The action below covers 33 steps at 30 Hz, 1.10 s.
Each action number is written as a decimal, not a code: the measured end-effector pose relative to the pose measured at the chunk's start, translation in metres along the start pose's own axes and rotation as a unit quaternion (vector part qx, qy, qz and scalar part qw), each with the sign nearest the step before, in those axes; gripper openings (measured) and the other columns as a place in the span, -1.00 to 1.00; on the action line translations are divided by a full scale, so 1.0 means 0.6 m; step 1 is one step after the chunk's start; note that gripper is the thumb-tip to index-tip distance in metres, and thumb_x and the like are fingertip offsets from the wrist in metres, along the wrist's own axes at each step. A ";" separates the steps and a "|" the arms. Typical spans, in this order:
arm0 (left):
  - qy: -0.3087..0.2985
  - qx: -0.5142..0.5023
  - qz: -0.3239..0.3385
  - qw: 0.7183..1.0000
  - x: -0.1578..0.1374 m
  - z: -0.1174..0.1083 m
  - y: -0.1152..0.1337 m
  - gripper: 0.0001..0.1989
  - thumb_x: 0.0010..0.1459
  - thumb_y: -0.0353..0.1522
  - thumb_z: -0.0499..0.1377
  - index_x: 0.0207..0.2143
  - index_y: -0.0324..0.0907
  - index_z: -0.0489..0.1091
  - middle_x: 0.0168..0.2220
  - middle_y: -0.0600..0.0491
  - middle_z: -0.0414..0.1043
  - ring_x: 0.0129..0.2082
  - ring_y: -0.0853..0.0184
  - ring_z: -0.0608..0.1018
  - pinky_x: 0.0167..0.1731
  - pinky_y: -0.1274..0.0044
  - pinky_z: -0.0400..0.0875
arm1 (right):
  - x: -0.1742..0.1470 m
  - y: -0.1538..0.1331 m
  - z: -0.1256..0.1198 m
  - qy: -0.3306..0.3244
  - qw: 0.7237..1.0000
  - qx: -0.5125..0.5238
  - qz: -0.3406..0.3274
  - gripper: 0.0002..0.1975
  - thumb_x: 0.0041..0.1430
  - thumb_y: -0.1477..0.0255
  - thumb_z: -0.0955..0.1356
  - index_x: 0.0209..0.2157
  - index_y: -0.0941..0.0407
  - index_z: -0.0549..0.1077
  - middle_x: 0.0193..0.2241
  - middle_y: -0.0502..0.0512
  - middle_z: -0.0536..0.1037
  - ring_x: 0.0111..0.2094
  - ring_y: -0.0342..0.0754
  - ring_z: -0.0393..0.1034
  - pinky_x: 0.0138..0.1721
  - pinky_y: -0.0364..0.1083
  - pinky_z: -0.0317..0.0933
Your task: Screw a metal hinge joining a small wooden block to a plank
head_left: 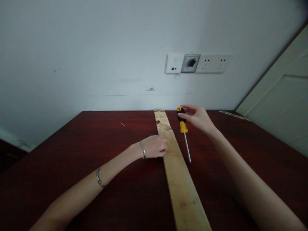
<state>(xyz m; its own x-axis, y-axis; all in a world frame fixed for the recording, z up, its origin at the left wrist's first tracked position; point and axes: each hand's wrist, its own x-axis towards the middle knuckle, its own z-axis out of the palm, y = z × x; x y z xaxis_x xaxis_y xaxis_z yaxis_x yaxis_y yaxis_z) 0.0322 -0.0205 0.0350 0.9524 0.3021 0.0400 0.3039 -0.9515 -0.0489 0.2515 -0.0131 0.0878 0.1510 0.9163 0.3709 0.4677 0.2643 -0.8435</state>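
A long wooden board point(176, 173) lies on the dark red table, running from the wall toward me. My left hand point(156, 146) rests at the board's left edge, its fingers curled closed over the wood; what they hold, if anything, is hidden. To the right of the board, my right hand point(196, 117) grips a screwdriver point(184, 127) by its yellow and black handle. Its metal shaft points down and slightly toward me, the tip beside the board and apart from it. A small screw or nail point(123, 124) lies on the table left of the board.
The table point(84, 144) meets a white wall point(108, 57) at its back edge. Socket plates point(213, 63) with a black plug point(192, 62) are on the wall. A pale panelled door point(286, 93) stands at the right, near a thin flat strip point(234, 115) on the table.
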 end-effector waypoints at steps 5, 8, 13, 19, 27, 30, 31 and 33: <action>-0.004 0.000 0.004 1.000 0.000 0.000 0.000 -0.87 0.18 -0.39 0.16 -0.40 -0.22 0.47 -0.32 0.04 0.44 -0.26 0.33 0.47 -0.20 0.53 0.37 | -0.001 -0.001 -0.001 0.001 1.000 -0.012 -0.009 -0.52 -0.10 0.38 0.46 -0.08 0.26 0.50 -0.23 0.27 0.60 -0.25 0.10 0.52 -0.13 0.12 0.40; 0.001 0.002 0.007 1.000 -0.001 -0.001 -0.001 -0.86 0.18 -0.38 0.15 -0.39 -0.23 0.47 -0.32 0.03 0.43 -0.25 0.32 0.46 -0.18 0.52 0.37 | -0.001 -0.001 0.000 -0.001 1.000 -0.009 -0.011 -0.51 -0.10 0.38 0.46 -0.08 0.26 0.50 -0.23 0.28 0.60 -0.24 0.10 0.52 -0.13 0.11 0.40; 0.020 -0.004 0.009 1.000 -0.001 -0.002 0.000 -0.88 0.17 -0.40 0.15 -0.40 -0.23 0.46 -0.34 0.02 0.42 -0.27 0.33 0.45 -0.20 0.53 0.37 | -0.002 -0.003 0.000 0.003 1.000 -0.021 -0.013 -0.52 -0.09 0.38 0.45 -0.08 0.25 0.50 -0.22 0.27 0.60 -0.25 0.10 0.52 -0.14 0.12 0.40; 0.041 -0.036 0.006 0.998 -0.005 -0.016 -0.008 -0.87 0.19 -0.38 0.15 -0.39 -0.22 0.47 -0.35 0.04 0.42 -0.28 0.35 0.46 -0.22 0.55 0.36 | -0.002 -0.002 -0.002 0.004 1.000 -0.016 -0.021 -0.52 -0.10 0.36 0.45 -0.09 0.23 0.51 -0.23 0.25 0.61 -0.26 0.09 0.52 -0.15 0.11 0.41; 0.049 -0.113 -0.041 0.992 -0.021 -0.046 -0.033 -0.91 0.15 -0.39 0.19 -0.37 -0.20 0.49 -0.33 0.05 0.45 -0.26 0.36 0.48 -0.24 0.57 0.36 | -0.004 -0.008 -0.005 0.008 1.000 -0.008 -0.018 -0.52 -0.10 0.36 0.45 -0.09 0.23 0.51 -0.26 0.25 0.61 -0.28 0.09 0.53 -0.17 0.11 0.43; 0.034 -0.114 -0.029 0.992 -0.017 -0.034 -0.030 -0.91 0.15 -0.39 0.21 -0.37 -0.20 0.50 -0.33 0.06 0.45 -0.27 0.38 0.48 -0.26 0.59 0.35 | -0.005 -0.009 -0.005 0.009 1.000 -0.012 -0.015 -0.52 -0.11 0.36 0.45 -0.09 0.23 0.51 -0.25 0.25 0.61 -0.27 0.09 0.53 -0.16 0.12 0.42; 0.031 -0.112 -0.025 0.993 -0.015 -0.029 -0.028 -0.91 0.15 -0.38 0.21 -0.37 -0.20 0.50 -0.33 0.06 0.45 -0.27 0.38 0.48 -0.27 0.60 0.34 | -0.004 -0.008 -0.005 0.009 1.000 -0.012 -0.016 -0.52 -0.11 0.36 0.45 -0.09 0.23 0.51 -0.25 0.25 0.61 -0.27 0.09 0.53 -0.16 0.11 0.42; 0.028 -0.108 -0.017 0.994 -0.013 -0.021 -0.026 -0.91 0.15 -0.38 0.20 -0.36 -0.19 0.50 -0.32 0.06 0.46 -0.27 0.38 0.48 -0.28 0.60 0.34 | -0.004 -0.008 -0.005 0.008 1.000 -0.009 -0.018 -0.53 -0.11 0.36 0.46 -0.10 0.22 0.52 -0.26 0.23 0.61 -0.27 0.08 0.53 -0.17 0.11 0.43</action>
<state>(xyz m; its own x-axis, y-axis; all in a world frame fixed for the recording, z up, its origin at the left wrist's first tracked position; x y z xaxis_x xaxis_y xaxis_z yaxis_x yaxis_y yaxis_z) 0.0198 -0.0088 0.0478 0.9370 0.3363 0.0941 0.3179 -0.9330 0.1690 0.2516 -0.0174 0.0920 0.1482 0.9014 0.4067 0.4884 0.2909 -0.8227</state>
